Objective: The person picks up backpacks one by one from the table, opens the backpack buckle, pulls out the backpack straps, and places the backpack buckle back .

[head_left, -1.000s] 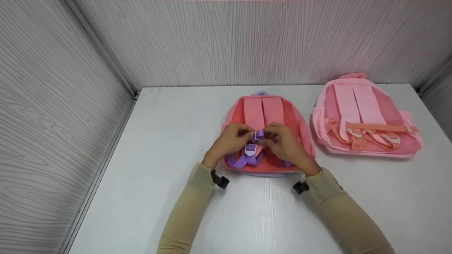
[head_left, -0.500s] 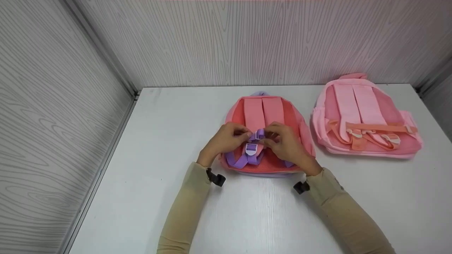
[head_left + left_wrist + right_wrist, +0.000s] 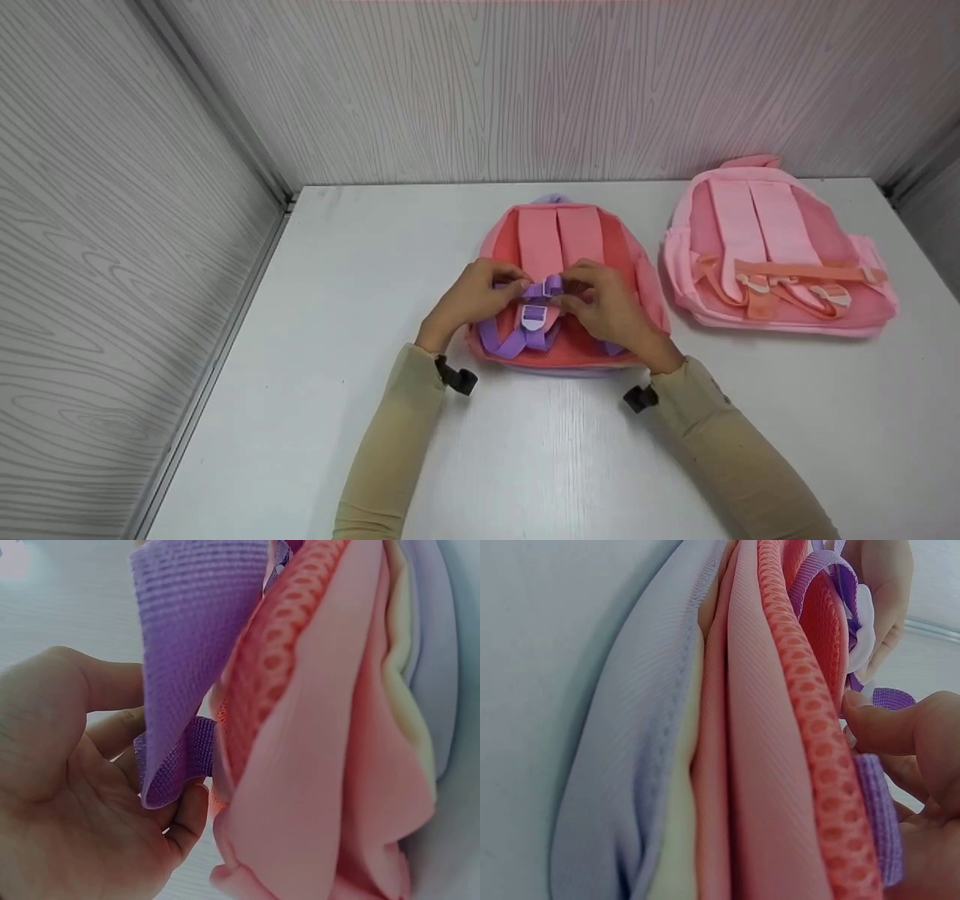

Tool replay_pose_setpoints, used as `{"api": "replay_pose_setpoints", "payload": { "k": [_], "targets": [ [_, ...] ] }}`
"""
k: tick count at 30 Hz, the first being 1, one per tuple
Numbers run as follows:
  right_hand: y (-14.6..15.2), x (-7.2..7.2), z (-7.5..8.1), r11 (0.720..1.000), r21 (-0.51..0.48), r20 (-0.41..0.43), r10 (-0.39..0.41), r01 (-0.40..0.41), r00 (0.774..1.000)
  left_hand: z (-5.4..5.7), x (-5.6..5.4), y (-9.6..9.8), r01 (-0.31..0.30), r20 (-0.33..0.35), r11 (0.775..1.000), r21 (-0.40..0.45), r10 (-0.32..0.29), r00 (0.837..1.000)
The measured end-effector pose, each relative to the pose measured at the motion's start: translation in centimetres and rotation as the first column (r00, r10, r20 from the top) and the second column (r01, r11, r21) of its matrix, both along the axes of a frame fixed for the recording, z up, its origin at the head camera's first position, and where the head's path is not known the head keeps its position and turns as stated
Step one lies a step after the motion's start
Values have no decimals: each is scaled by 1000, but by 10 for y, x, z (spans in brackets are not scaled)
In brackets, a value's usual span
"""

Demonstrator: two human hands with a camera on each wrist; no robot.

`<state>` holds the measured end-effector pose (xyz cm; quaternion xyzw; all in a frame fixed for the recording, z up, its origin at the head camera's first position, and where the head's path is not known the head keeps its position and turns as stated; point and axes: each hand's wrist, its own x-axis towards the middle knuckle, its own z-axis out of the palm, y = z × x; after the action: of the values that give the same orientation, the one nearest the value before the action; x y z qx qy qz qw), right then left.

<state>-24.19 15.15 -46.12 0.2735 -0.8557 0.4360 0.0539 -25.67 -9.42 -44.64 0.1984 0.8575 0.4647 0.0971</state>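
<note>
A small coral backpack (image 3: pixel 616 247) lies on the table with its padded shoulder straps facing up. Between thumb and fingers, my left hand (image 3: pixel 480 291) pinches a purple webbing strap (image 3: pixel 533 290) left of a small white buckle (image 3: pixel 546 289). On the other side of that buckle, my right hand (image 3: pixel 609 304) holds the strap's loop in its fingertips. Just below sits a second white buckle (image 3: pixel 534 319) with purple webbing through it. In the left wrist view, a folded purple band (image 3: pixel 187 637) crosses in front of the fingers. The mesh back panel (image 3: pixel 817 735) shows beside my right hand in the right wrist view.
A lighter pink backpack (image 3: pixel 772 225) with orange straps lies to the right, close beside the coral one. Behind the white table (image 3: pixel 360 300) rises a wood-grain panel (image 3: pixel 480 97), and another panel (image 3: pixel 112 262) stands at the left.
My left hand has shifted slightly left, drawing out more purple strap between it and the small buckle. The right hand has stayed almost still.
</note>
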Motion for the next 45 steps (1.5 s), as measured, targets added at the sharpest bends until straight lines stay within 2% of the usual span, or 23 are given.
{"api": "replay_pose_setpoints", "payload": {
  "k": [7, 14, 23, 33, 45],
  "targets": [
    [0, 1, 0, 1000, -3, 7, -1, 1, 1000, -2, 0, 3, -1, -21, 1000, 22, 1, 1000],
    [0, 1, 0, 1000, 6, -20, -4, 4, 1000, -2, 1, 6, 3, -39, 1000, 26, -2, 999],
    [0, 1, 1, 1000, 5, 4, -5, 5, 1000, -2, 2, 8, -8, -37, 1000, 29, 9, 999],
    [0, 0, 0, 1000, 0, -25, 6, -6, 1000, -3, 2, 10, -7, -45, 999, 41, 9, 999],
    [-1, 0, -2, 1000, -8, -42, 6, -6, 999, -3, 5, 15, -27, -22, 998, 58, 28, 999]
  ]
}}
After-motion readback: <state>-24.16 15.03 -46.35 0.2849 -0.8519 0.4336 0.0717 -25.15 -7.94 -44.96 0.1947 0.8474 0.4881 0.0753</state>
